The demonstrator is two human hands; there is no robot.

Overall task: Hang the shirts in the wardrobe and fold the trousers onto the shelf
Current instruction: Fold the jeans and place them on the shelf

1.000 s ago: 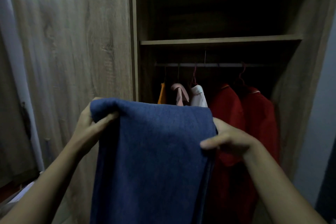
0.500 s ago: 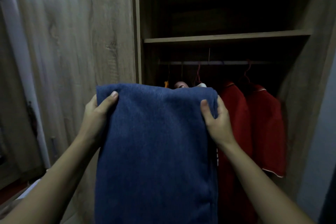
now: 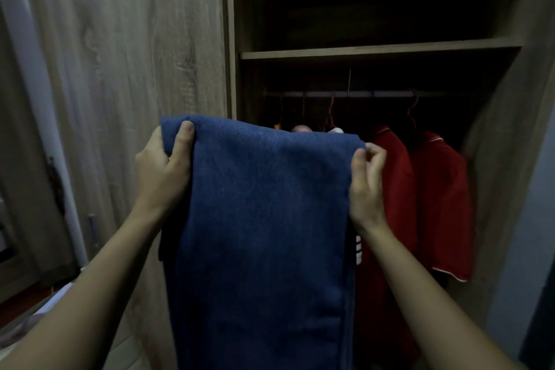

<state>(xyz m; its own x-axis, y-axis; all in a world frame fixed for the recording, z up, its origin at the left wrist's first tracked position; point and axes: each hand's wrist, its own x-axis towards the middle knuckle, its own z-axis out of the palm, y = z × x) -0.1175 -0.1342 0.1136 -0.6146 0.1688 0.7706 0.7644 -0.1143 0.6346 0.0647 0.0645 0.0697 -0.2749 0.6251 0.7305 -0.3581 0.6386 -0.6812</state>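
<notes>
- Inside the open wardrobe (image 3: 507, 141), on the far right, two red shirts (image 3: 435, 198) hang from hangers on the rail (image 3: 339, 94); further left on that rail, the tops of an orange, a pink and a white garment just show above the cloth held in front of them
- Judged from this, the hanging half of the task looks largely done, though whether more shirts wait out of view cannot be told
- Above the rail, the wooden shelf (image 3: 378, 50) runs across the wardrobe; the space over it is too dark to tell what lies there
- Near the camera, at centre, the blue trousers (image 3: 264, 219) are held up in the air, doubled over at the top and hanging as one long panel that runs out of the bottom of the view
- They hang in front of the wardrobe, lower than the shelf and apart from it, so they seem only part folded and not yet put away
- On the left, the left hand (image 3: 162, 171) grips the upper left corner of the fold, thumb (image 3: 183, 138) laid across the front, its other fingers hidden behind the cloth
- On the right, the right hand (image 3: 368, 186) pinches the upper right edge between thumb and forefinger, the other fingers loosely curled
- Both forearms rise from the near bottom corners, reaching up and forward, hands level with each other
</notes>
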